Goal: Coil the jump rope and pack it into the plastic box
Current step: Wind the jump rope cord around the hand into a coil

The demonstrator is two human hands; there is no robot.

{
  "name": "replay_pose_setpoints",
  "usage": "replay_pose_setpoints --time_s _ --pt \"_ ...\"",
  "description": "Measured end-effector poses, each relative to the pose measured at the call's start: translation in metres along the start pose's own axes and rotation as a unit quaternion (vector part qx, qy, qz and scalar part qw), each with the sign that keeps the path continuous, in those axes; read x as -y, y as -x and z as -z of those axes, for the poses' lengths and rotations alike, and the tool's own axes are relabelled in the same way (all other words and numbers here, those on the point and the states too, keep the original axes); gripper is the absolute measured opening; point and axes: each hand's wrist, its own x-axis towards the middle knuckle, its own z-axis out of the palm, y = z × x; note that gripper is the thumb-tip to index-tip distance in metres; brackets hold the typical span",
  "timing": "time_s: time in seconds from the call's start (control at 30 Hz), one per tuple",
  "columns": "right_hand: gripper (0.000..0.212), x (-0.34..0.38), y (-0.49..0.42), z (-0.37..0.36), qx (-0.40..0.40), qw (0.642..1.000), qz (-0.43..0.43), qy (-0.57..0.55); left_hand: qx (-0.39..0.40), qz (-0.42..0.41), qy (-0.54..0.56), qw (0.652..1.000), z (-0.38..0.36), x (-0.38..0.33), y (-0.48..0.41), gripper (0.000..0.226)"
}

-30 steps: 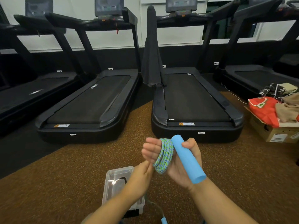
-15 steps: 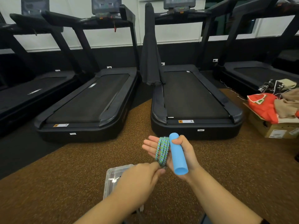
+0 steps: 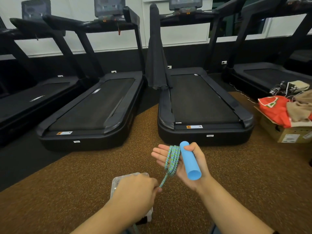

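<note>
**Head view: rope wound on the right hand, left hand drawing the strand taut**

The right hand [image 3: 204,163] lies palm up. Its thumb is curled over the blue handle [image 3: 190,160] and clamps it against the palm. The fingers [image 3: 158,154] stretch out straight and close together, away from the handle. The handle runs along the thumb side of the palm, with its open end towards the wrist.

Several turns of the blue-green rope [image 3: 172,159] circle the palm just beside the handle, between it and the fingertips. One strand leaves the coil at the heel of the palm and runs straight and tight down to the left hand [image 3: 135,191].

The left hand is curled, its back to the camera, and pinches the strand at the fingertips. It sits below the right hand and apart from it, joined to it only by the strand.

The clear box [image 3: 121,179] rests on the brown floor [image 3: 236,174], directly under the left hand and mostly hidden by it; whether it is lidded cannot be told.

Beyond both hands stands a row of black treadmills [image 3: 202,102]. Far off on the right hand's side, a carton [image 3: 287,134] holds an orange bag [image 3: 273,110] and beige cloth.
</note>
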Motion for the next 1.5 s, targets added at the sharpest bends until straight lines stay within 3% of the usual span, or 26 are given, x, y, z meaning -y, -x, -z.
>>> replay_pose_setpoints --time_s 0.5,0.7,1.03,1.27,1.37,1.5 --pt "0.101 -0.012 0.002 0.013 -0.072 0.996 -0.038 0.042 -0.056 -0.055 0.012 0.997 0.006 0.0 -0.005 0.034" --pt "0.102 -0.022 0.007 0.004 -0.066 0.992 -0.081 0.065 -0.025 -0.117 0.06 0.991 0.009 0.001 -0.006 0.022" --pt "0.097 -0.007 0.012 0.007 -0.025 0.995 -0.033 -0.088 0.045 -0.18 0.007 0.983 -0.005 -0.005 -0.003 0.021" --pt "0.103 -0.016 0.013 0.01 -0.068 0.997 -0.038 -0.003 -0.021 -0.195 0.034 0.98 0.009 -0.004 -0.003 0.022" --pt "0.086 -0.021 0.016 0.01 -0.083 0.992 -0.069 0.063 -0.035 -0.196 0.059 0.978 0.013 0.002 -0.004 0.018" --pt "0.03 -0.026 0.026 0.008 -0.06 0.986 -0.088 0.132 -0.038 -0.182 0.078 0.979 0.016 0.01 -0.007 0.019"
